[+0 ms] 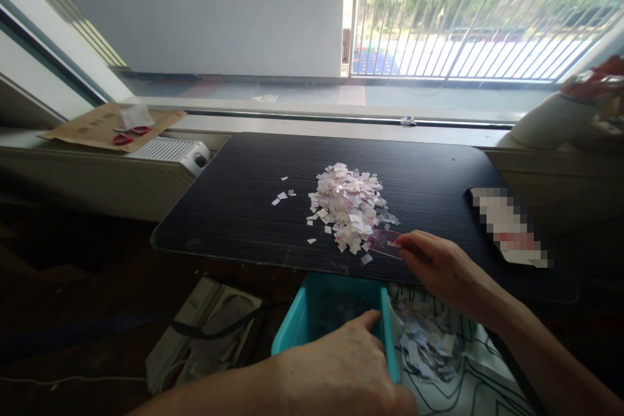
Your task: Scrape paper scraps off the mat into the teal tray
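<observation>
A heap of small white and pink paper scraps (348, 207) lies in the middle of a black tabletop (244, 208). My right hand (441, 266) pinches a flat, clear pinkish card (383, 242) whose edge rests against the near side of the heap. My left hand (341, 364) grips the near rim of a teal plastic bin (312, 318), which sits just below the table's front edge. More scraps (426, 338) lie on a patterned cloth to the right of the bin.
A blurred flat object (509, 226) lies at the table's right. A white heater (170, 153) and cardboard (110, 125) with red items stand at the back left. Another person's sleeve and hand (575, 110) rest on the sill at the far right. Cables lie on the floor.
</observation>
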The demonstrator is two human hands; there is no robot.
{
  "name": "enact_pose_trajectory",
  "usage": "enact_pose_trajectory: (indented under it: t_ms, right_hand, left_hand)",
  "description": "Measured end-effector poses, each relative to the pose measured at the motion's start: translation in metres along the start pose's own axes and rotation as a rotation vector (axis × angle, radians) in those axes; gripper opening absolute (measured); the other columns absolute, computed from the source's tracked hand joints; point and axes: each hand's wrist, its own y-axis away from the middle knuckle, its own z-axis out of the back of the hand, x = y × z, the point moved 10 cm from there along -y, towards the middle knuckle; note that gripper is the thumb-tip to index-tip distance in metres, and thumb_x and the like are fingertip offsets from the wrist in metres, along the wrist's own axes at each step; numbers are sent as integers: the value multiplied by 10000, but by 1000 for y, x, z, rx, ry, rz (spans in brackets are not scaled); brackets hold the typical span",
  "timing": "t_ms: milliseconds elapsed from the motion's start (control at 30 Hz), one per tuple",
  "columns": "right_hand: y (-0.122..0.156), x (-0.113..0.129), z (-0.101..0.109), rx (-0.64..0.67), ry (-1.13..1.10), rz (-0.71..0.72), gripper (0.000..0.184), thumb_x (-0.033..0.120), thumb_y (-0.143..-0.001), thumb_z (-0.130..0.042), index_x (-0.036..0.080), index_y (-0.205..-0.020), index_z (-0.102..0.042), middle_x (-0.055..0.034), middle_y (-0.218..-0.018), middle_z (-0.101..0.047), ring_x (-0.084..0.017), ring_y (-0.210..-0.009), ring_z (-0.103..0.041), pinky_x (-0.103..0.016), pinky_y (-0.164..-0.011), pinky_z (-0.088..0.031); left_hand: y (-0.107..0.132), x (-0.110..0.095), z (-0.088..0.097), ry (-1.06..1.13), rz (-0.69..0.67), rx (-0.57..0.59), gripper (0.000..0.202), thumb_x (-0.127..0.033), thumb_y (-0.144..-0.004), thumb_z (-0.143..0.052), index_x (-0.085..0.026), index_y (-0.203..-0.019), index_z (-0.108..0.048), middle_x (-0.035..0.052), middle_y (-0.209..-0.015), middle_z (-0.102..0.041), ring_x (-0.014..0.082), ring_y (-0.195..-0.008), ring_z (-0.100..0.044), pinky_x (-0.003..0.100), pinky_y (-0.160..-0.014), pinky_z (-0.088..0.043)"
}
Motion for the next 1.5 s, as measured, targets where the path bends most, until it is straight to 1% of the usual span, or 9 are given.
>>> enact_pose_trajectory:
  t_ms: [167, 367, 500, 733, 900, 1067, 1233, 1400, 1500]
  right_hand:
    - [2, -1, 3, -24, 28, -11, 173, 258, -931, -485, 195, -945, -645, -40, -859, -689, -162, -716, -628, -267, -659, -480]
    - [12, 14, -9, 111, -33, -1, 190, 245, -938, -470, 193, -922, -652, -21, -792, -666, -136, -637, -580, -244, -600, -461]
    - [11, 9, -4, 43, -8, -13, 197, 258, -938, -472, 190, -954, -656, -30, -823, -674, -137, -647, -583, -244, -594, -458]
    - [11, 6, -4, 32, -15, -4, 194, 261, -933, -479, 192, -952, -660, -32, -826, -684, -140, -649, -595, -238, -579, -457]
    - [18, 14, -18, 165, -99, 2, 181, 259, -946, -479, 202, -913, -648, -7, -785, -653, -128, -649, -577, -230, -587, -443]
    - [9, 18, -13, 77, -105, 5, 184, 244, -951, -469, 178, -967, -640, -29, -850, -654, -140, -718, -590, -242, -641, -450]
    - [8, 22, -24, 194, -126, 32, 167, 229, -946, -479, 194, -901, -636, -3, -791, -643, -131, -690, -583, -236, -624, -439]
    - [15, 12, -15, 123, -104, -26, 192, 259, -947, -471, 185, -945, -648, -16, -808, -656, -130, -653, -566, -239, -587, -435]
    - [19, 11, -22, 198, -125, -9, 191, 264, -944, -478, 197, -915, -655, -4, -780, -654, -128, -648, -573, -234, -585, -436]
  left_hand:
    - [0, 0, 0, 3, -1, -19, 185, -229, -744, -738, -213, -714, -556, -48, -477, -509, 166, -474, -491, 427, -1028, -348]
    - [-2, 0, -3, -7, -11, 8, 209, -228, -727, -733, -212, -702, -526, -42, -491, -516, 166, -488, -484, 423, -1030, -348]
    - [-1, 0, -3, -36, -5, 18, 199, -243, -722, -735, -217, -732, -538, -42, -492, -530, 172, -472, -486, 458, -1014, -362]
    - [0, -1, 1, -74, -16, -21, 214, -243, -696, -750, -215, -719, -539, -32, -480, -541, 175, -445, -482, 460, -973, -401]
    - [-3, -2, 2, -85, -15, 43, 166, -229, -736, -712, -214, -742, -547, -32, -472, -537, 173, -431, -461, 450, -950, -412]
    - [-4, -2, -3, -93, -8, 136, 144, -245, -770, -692, -216, -776, -551, -25, -490, -556, 179, -441, -472, 451, -968, -392]
    - [-3, -1, -3, -85, 1, 158, 106, -226, -794, -659, -219, -796, -553, -29, -494, -551, 179, -447, -467, 450, -965, -387]
    - [-4, -1, -6, -67, -17, 176, 140, -226, -778, -682, -215, -796, -544, -35, -490, -541, 167, -427, -426, 464, -943, -400]
    - [-5, 0, -7, -65, -8, 171, 118, -245, -805, -662, -218, -795, -547, -31, -507, -552, 169, -437, -438, 465, -967, -383]
